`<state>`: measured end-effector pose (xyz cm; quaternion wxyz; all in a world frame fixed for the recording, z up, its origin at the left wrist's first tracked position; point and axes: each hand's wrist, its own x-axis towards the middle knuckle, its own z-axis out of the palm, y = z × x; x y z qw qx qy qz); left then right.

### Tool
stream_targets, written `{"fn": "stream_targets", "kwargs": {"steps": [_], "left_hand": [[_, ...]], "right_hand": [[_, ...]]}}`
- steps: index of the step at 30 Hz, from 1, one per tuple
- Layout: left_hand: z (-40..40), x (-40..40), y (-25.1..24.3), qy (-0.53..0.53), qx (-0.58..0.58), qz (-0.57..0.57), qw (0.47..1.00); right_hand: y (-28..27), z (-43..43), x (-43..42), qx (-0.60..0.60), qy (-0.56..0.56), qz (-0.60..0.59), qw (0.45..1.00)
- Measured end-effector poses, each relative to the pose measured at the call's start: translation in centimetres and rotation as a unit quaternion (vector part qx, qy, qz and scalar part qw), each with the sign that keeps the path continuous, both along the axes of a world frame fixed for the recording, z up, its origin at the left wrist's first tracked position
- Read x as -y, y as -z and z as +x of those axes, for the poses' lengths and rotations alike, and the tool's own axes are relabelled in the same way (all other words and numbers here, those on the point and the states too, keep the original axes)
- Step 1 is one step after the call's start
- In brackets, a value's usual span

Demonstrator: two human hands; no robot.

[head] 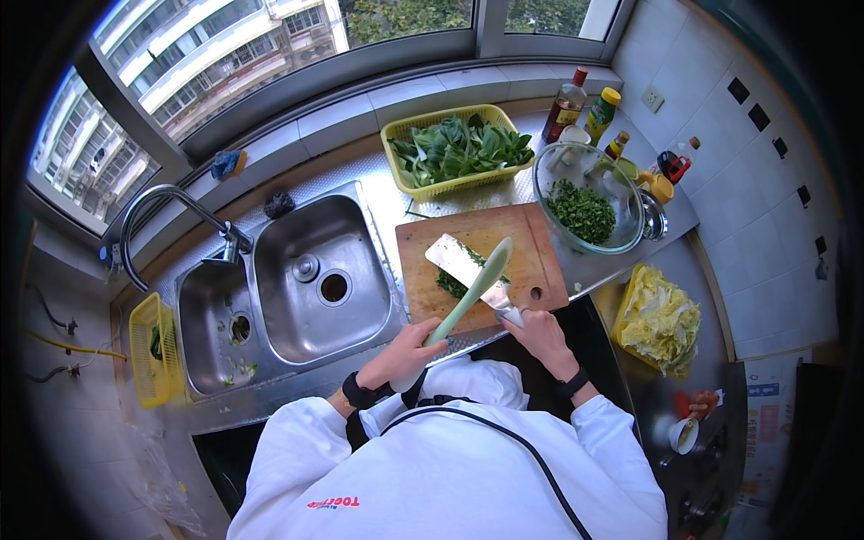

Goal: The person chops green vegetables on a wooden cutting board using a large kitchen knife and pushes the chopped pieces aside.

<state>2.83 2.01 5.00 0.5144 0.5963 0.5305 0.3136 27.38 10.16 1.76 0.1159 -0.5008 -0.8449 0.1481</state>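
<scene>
My left hand [405, 352] grips the handle of a pale green spoon or spatula [474, 291], which slants up over the cutting board. My right hand [540, 339] is closed on the handle of a kitchen cleaver [455, 259]. The cleaver's broad blade lies over the wooden cutting board [432, 233], and the green utensil crosses above it. Finely chopped greens [450, 284] lie on the board, partly hidden by the blade. Right of the board, a clear glass bowl [545, 196] holds more chopped greens [582, 212].
A yellow basket [418, 192] of leafy greens stands behind the board. At left are a double steel sink [361, 297], a faucet [233, 239] and another yellow basket [138, 337]. Several bottles [565, 108] stand back right; torn cabbage leaves [658, 320] fill a yellow container at right.
</scene>
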Motion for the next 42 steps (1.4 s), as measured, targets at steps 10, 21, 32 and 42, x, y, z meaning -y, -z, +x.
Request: {"fn": "stream_targets", "kwargs": {"steps": [10, 21, 32, 42], "left_hand": [[0.6, -0.1, 1.0, 0.022, -0.04, -0.023, 0.999], [-0.4, -0.2, 3.0, 0.01, 0.021, -0.077, 0.997], [-2.8, -1.8, 4.6, -0.041, 0.006, -0.111, 0.993], [-4.6, -2.9, 5.2, -0.083, -0.025, -0.099, 0.991]], "right_hand": [[-0.7, -0.8, -0.8, 0.036, -0.092, 0.035, 0.994], [-0.5, 0.4, -0.6, 0.044, -0.103, 0.045, 0.993], [0.1, 2.7, -0.1, 0.073, -0.107, 0.063, 0.99], [-1.3, 6.8, 0.5, 0.084, -0.073, 0.065, 0.992]]}}
